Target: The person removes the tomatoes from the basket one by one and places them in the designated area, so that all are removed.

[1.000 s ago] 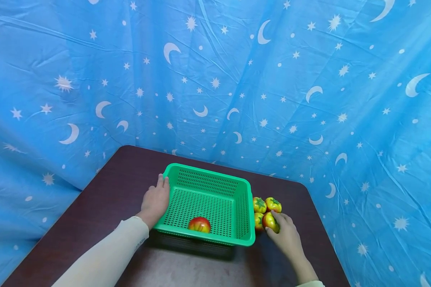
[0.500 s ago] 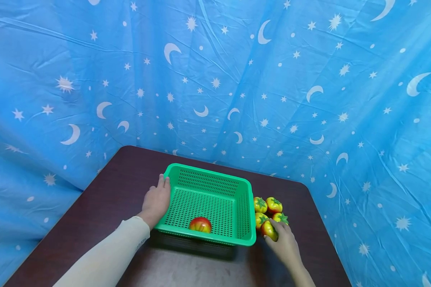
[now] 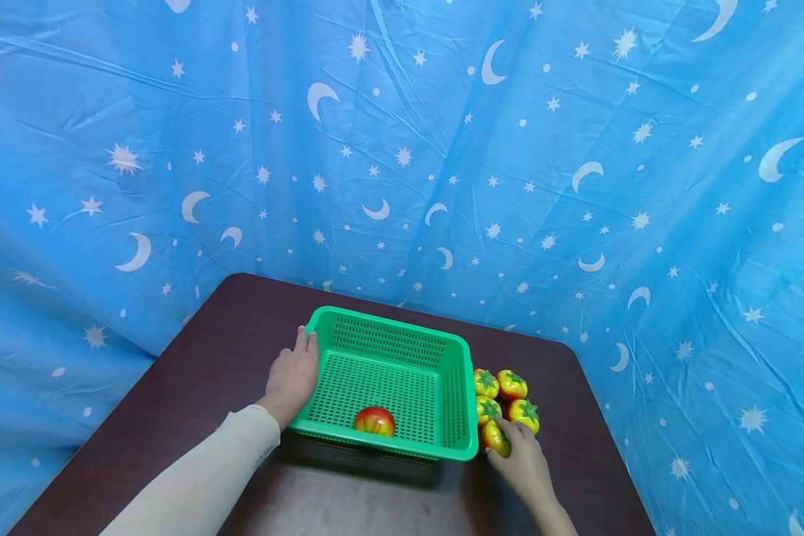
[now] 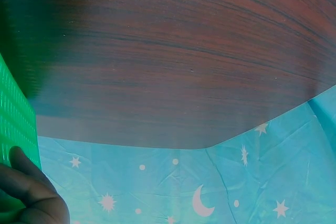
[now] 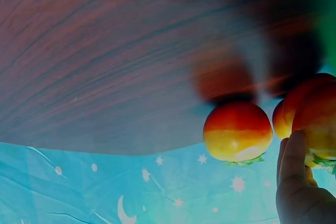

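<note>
A green plastic basket (image 3: 388,448) sits on the dark wooden table, and one red-and-yellow tomato (image 3: 374,422) lies inside near its front wall. My left hand (image 3: 293,376) grips the basket's left side; in the left wrist view its fingers (image 4: 34,190) lie against the outer wall. Just outside the basket's right wall, my right hand (image 3: 524,458) holds a yellow-red tomato (image 3: 495,439) between thumb and fingers. Several tomatoes with green leafy tops, such as one at the back (image 3: 512,384) and another (image 3: 524,415) closer to the hand, stand grouped beside it.
The table (image 3: 241,320) has rounded far corners. A blue curtain (image 3: 402,149) with white moons and stars hangs behind and around it. The basket's right wall stands close to the tomato group.
My right hand has moved left and nearer with its tomato, up to the front of the group. A tomato behind it has come into view. The left hand and basket stay put.
</note>
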`<state>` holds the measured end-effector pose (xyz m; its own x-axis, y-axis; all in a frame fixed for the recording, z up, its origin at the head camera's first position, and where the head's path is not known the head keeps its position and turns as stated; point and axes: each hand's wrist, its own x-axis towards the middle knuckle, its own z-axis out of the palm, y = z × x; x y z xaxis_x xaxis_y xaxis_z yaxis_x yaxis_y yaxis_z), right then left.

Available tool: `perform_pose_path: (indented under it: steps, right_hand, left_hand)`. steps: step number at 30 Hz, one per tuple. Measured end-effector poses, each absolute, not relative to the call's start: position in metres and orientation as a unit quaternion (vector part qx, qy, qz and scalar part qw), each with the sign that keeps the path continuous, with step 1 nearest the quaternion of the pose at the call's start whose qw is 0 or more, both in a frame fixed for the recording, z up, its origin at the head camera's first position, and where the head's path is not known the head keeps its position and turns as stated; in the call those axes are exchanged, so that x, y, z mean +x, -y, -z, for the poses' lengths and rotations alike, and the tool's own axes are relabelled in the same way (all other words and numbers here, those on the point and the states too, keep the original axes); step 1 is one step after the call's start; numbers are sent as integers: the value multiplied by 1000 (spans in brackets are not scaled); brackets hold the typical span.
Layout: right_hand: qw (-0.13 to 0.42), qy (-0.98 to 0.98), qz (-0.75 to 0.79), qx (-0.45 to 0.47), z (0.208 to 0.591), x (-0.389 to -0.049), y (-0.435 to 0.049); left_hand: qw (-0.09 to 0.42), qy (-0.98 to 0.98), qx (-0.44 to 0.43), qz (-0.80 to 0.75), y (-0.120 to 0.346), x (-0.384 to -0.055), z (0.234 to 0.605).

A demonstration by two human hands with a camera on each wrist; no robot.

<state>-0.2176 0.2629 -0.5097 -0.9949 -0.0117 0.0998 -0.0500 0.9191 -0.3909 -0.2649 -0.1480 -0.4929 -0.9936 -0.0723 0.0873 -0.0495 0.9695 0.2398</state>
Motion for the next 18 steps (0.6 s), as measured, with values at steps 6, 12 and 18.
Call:
perform_pose_path:
  steps: [6,12,18]
  right_hand:
    - [39,980,-196,10,515,-216,-264]
    - [29,982,-184,10,524,-214,-266]
    - [30,982,-187,16,531,-213,-267]
  left_hand:
    - [50,991,32,122,148,-264,494]
    - [47,991,33,124,148,-265,494]
    - [43,991,33,126,148,-265,493]
